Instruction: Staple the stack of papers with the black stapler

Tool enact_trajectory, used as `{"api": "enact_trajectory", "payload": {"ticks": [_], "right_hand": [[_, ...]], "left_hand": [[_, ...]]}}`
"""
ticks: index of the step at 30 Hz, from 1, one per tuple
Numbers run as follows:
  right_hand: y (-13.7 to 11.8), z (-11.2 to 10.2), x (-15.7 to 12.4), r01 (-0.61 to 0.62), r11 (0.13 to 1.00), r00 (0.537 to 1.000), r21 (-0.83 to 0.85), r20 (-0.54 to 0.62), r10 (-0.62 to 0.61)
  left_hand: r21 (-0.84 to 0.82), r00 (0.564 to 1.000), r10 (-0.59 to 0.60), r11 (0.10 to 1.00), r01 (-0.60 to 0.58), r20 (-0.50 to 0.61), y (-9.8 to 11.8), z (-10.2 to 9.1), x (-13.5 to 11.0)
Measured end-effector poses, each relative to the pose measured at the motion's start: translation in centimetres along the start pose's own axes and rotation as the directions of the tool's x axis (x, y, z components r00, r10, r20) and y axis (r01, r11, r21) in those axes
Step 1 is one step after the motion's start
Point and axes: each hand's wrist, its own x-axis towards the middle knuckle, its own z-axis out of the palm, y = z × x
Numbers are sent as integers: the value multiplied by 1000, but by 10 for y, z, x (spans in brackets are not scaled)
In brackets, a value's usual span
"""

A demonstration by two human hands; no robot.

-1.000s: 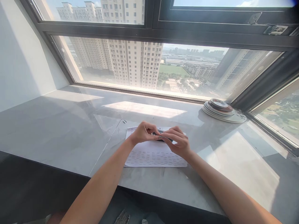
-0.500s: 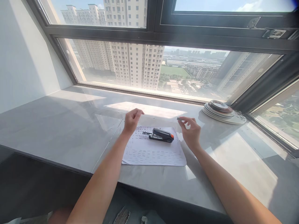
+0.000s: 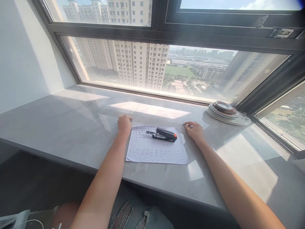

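Note:
My left hand is closed, resting on the counter just beyond the paper's far left corner. A small dark bit shows at its fingertips, too small to name. My right hand pinches a small dark grey strip of staples, held low over the counter to the right of the paper. Between the hands lies a stack of paper sheets with handwritten marks. A black stapler with an orange end lies on the sheets, a metal part jutting out from its left end.
A stack of plates stands at the right by the window frame. The grey counter runs along the window, its front edge close to my forearms. A white wall bounds the left side.
My left hand has moved left and down to the counter. My right hand has lowered slightly with the staple strip. The view has shifted a little; the stapler stays on the paper.

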Motion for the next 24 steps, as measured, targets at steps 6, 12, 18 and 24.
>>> {"api": "enact_trajectory", "payload": {"ticks": [6, 12, 18, 24], "right_hand": [[5, 9, 1, 67, 998, 998, -18, -15, -68], [-11, 5, -9, 70, 997, 989, 25, -135, -66], [-64, -9, -39, 358, 923, 922, 142, -209, -325], [-108, -13, -77, 604, 729, 746, 322, 93, -659]], "left_hand": [[-52, 1000, -13, 999, 12, -24, -3, 1, 0], [-199, 999, -3, 980, -7, -49, 9, 5, -2], [-727, 937, 348, 636, -259, -30, 43, 8, -23], [-825, 739, 672, 446, -349, 51, 54, -3, -38]]}}
